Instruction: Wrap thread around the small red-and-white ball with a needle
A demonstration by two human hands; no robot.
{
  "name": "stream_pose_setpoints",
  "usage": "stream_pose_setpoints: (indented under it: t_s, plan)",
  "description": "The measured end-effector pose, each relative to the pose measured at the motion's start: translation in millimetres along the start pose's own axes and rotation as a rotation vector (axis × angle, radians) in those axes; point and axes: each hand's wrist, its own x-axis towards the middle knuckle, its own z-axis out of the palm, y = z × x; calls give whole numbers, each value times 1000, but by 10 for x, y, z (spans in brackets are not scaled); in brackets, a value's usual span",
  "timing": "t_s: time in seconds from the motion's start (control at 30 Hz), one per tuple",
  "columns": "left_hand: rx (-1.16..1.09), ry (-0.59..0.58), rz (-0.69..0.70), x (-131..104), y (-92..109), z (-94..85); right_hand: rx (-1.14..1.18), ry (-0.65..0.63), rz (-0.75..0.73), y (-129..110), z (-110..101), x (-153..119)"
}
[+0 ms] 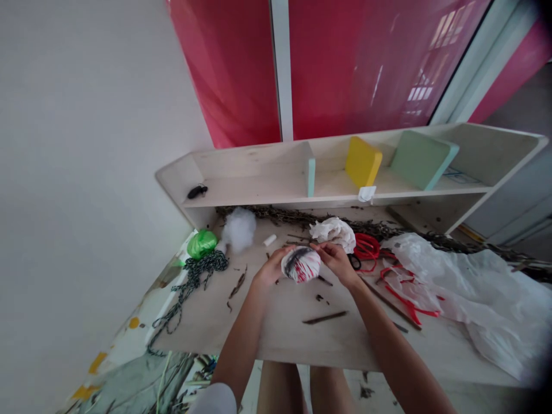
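Between my two hands, above the pale tabletop [293,339], is a rounded white bundle [304,265] with red streaks and a dark grey band. Its material is hard to make out. My left hand [273,267] grips its left side, fingers curled behind it. On the upper right edge, my right hand [336,261] pinches the bundle. Just behind the right hand lies a crumpled white paper or cloth [334,232]. A black-handled tool [354,262], partly hidden, rests beside that hand. A short white roll [269,240] lies beyond the left hand.
At left are a green bundle [202,244], white stuffing [239,229] and dark cord [196,276]. Red ribbon [366,248] and a clear plastic bag [470,287] spread across the right. Twigs [325,317] lie near the front; a shelf [259,187] stands behind.
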Motion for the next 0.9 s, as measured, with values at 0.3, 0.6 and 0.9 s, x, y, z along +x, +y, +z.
stream_pose_setpoints:
  t_s: [0.3,0.6,0.9]
  plan:
    - [-276,301,44,97,81,-102,-305,-163,-162,90,192,-126]
    - [337,407,283,169,-77,-59,-113,-86,-111,-111,127,-126]
    - [415,41,113,7,18,-34,376,-181,141,-172,-129,-82]
